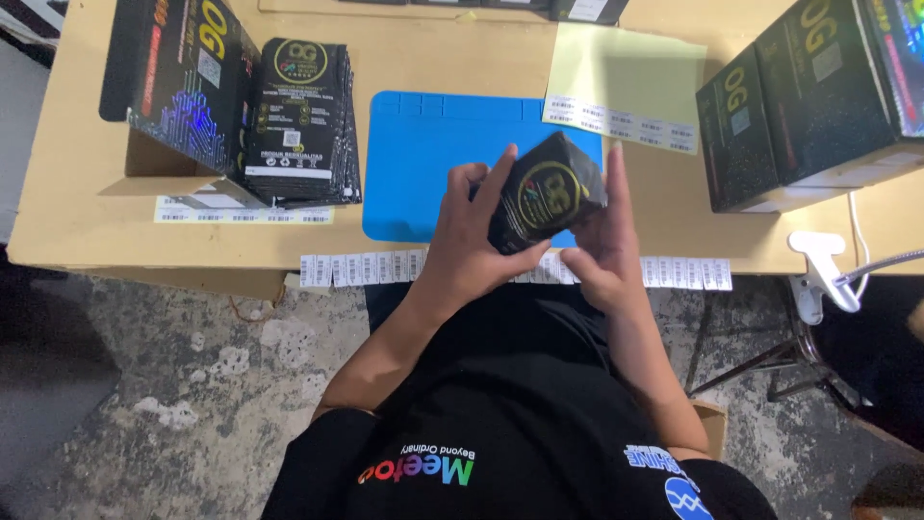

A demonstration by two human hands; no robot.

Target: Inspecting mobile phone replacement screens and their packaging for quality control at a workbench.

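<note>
I hold a small black box point(547, 193) with a round gold and coloured emblem over the near edge of a blue mat point(423, 164). My left hand point(472, 236) grips its left side, thumb under the bottom edge and fingers up its side. My right hand point(602, 246) presses against its right side, fingers stretched upward along it. The box is tilted, its printed face turned up toward the camera. Both hands sit just above the wooden table's point(87, 193) front edge.
A stack of flat black packs point(300, 120) leans by a large black carton point(178, 72) at the left. Two more black cartons point(799, 106) stand at the right. Barcode label strips point(366, 267) hang on the front edge; a yellow sheet point(626, 72) holds more. A white clamp point(823, 265) grips the right corner.
</note>
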